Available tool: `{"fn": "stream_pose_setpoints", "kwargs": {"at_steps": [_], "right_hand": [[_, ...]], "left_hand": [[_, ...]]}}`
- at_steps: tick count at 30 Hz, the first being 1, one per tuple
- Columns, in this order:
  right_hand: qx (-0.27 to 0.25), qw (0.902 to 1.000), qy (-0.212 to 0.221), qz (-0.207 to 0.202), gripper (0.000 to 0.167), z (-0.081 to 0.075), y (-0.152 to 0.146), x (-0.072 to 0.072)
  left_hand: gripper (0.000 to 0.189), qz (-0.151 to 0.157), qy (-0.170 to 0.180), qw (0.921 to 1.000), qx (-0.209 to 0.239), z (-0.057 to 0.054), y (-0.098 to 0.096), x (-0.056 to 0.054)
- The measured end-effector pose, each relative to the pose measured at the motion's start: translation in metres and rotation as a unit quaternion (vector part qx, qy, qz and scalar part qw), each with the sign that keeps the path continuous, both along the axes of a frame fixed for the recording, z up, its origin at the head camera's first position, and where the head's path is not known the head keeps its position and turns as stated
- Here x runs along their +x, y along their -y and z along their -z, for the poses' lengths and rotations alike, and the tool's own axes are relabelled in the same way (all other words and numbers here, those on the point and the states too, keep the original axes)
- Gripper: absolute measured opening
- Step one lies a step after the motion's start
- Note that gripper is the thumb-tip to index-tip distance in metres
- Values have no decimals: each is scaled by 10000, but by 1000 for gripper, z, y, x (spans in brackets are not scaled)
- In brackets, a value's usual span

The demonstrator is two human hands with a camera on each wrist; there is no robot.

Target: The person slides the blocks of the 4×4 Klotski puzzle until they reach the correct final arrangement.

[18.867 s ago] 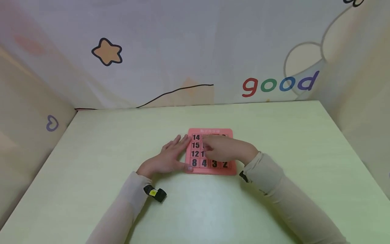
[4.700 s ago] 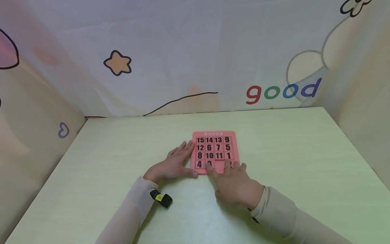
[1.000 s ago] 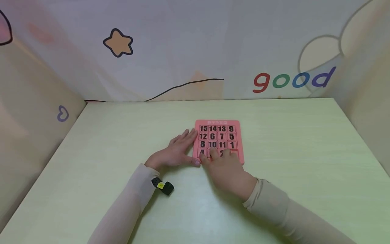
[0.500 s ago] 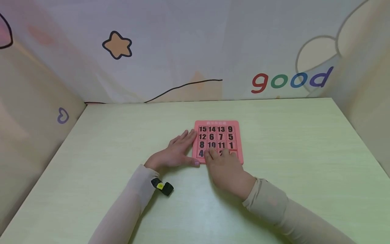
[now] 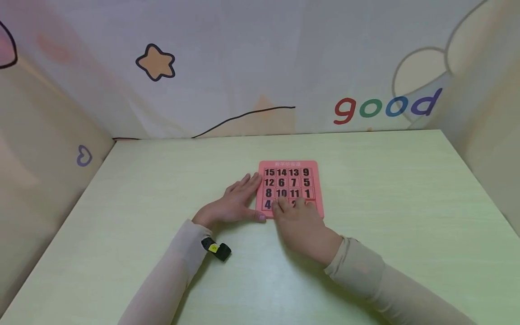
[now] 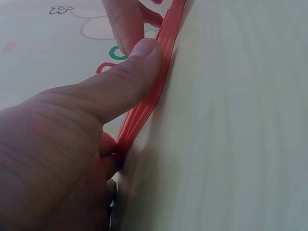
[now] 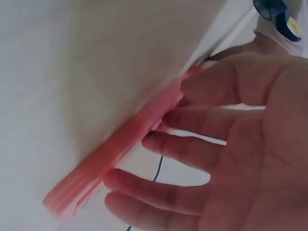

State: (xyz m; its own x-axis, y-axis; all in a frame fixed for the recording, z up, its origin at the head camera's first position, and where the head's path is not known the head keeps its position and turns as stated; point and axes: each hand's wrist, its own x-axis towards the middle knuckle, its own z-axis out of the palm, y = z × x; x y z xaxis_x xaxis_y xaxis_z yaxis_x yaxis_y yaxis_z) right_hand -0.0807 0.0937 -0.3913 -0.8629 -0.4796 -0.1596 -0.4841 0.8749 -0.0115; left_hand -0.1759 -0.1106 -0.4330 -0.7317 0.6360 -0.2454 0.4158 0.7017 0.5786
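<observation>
- Puzzle board (image 5: 287, 187), pink, laid flat near the middle of the pale worktop (image 5: 162, 203).
- Orientation: title strip (image 5: 287, 164) pointed away from the person; numerals seen upright from the near side. Sides set nearly square to the worktop's far edge. Long axis cannot be told with certainty, depth being foreshortened.
- Tiles (image 5: 294, 183), far row to third: 15, 14, 13, 9; 12, 6, 7, 5; 8, 10, 11, 1. In the near row 4 is readable; a 2 is partly covered, the rest hidden.
- Left hand (image 5: 229, 207): fingers (image 5: 253, 180) extended, tips set against the board's left edge; thumb (image 6: 130, 72) spread wide from them, laid at the near left corner. Board braced, not clenched.
- Right hand (image 5: 304, 228): fingers extended, slightly bent, a gap visible between two pairs in the right wrist view; tips rested on the near row. Nothing is grasped; pressure cannot be told.
- Black strap (image 5: 216, 249) with yellow mark worn at the left wrist.
- Printed backdrop (image 5: 227, 67) hung behind, lettered "good".
</observation>
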Motion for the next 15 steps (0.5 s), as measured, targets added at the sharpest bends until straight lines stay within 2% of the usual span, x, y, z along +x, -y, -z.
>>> {"fn": "stream_pose_setpoints", "kwargs": {"at_steps": [3,7,11,15], "right_hand": [[-345,9981,486,-161,47,-6,-10,-4],[-823,9892,1184,-256,46,-18,-29,-14],[-923,9864,1354,-93,48,-23,-43,-22],[-713,9862,1487,125,53,-21,-47,-26]], "left_hand": [[114,-26,36,10000,-10,-1,0,0],[113,-47,78,10000,-10,-3,-1,2],[113,-34,67,10000,-20,-4,-1,2],[113,-27,52,10000,-29,-4,-1,2]]}}
